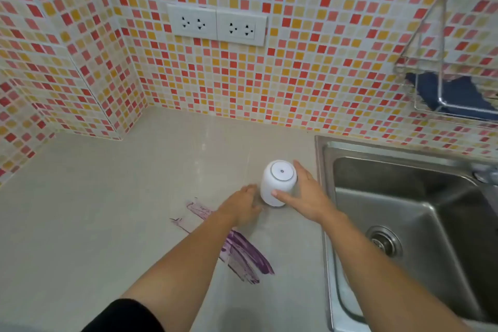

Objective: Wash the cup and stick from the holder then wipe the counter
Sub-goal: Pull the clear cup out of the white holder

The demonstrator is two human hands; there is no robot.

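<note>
A white cup stands upside down on the beige counter, its base facing up. My right hand wraps around the cup's right side, thumb across its front. Just left of the cup, my left hand is blurred and low on the counter, its fingers curled; whether it holds anything I cannot tell. Purple smears streak the counter under my left forearm. No stick is visible.
A steel sink with a drain lies to the right of the cup. A wire wall rack above it holds a dark blue cloth. Two wall sockets sit on the tiled backsplash.
</note>
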